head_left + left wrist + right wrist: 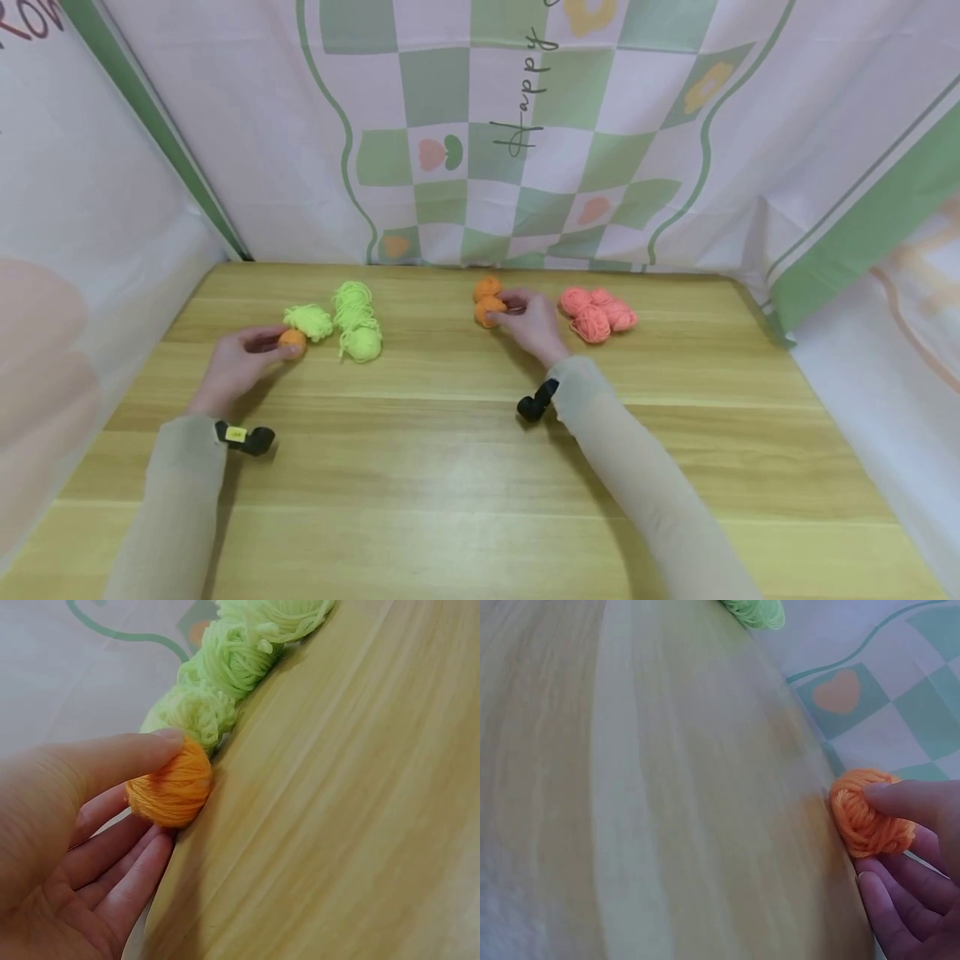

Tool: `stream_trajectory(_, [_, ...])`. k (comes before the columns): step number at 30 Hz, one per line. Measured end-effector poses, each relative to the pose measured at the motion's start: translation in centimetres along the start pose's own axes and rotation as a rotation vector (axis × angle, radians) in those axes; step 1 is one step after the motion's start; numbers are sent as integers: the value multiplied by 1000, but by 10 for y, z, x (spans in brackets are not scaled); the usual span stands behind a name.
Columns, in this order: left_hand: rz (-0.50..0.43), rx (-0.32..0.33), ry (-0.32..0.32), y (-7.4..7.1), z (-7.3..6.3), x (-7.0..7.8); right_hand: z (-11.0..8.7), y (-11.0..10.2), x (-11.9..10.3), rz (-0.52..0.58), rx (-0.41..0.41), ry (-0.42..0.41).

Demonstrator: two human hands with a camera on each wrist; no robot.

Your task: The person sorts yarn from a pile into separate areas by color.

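On the left of the table, my left hand [238,364] pinches a small orange yarn ball [174,787] between thumb and fingers. A light green yarn ball [309,322] lies right behind it. My right hand [531,323] is farther right, with thumb and fingers around the nearer of two orange yarn balls [489,312]. The other orange ball [487,288] sits just behind it, toward the curtain. In the right wrist view the thumb presses on the orange yarn [866,814] from above.
Several light green yarn balls [357,321] form a row between the hands. Right of my right hand lies a cluster of coral pink yarn balls [592,315]. A checked cloth [502,192] hangs along the back edge of the wooden table [420,467].
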State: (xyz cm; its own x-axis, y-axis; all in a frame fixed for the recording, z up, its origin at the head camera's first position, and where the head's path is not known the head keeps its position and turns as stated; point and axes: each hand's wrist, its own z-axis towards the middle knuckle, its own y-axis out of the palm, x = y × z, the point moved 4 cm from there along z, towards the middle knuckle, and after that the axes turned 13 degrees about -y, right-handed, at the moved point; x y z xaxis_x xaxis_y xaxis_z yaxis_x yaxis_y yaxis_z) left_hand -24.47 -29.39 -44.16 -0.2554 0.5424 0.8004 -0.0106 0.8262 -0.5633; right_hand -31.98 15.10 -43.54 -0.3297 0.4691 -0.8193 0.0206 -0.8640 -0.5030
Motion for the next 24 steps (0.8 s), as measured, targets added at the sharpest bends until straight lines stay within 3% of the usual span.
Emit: stream_trajectory(24, [-30, 11, 62, 4, -6, 5, -2, -1, 2, -8, 21, 13])
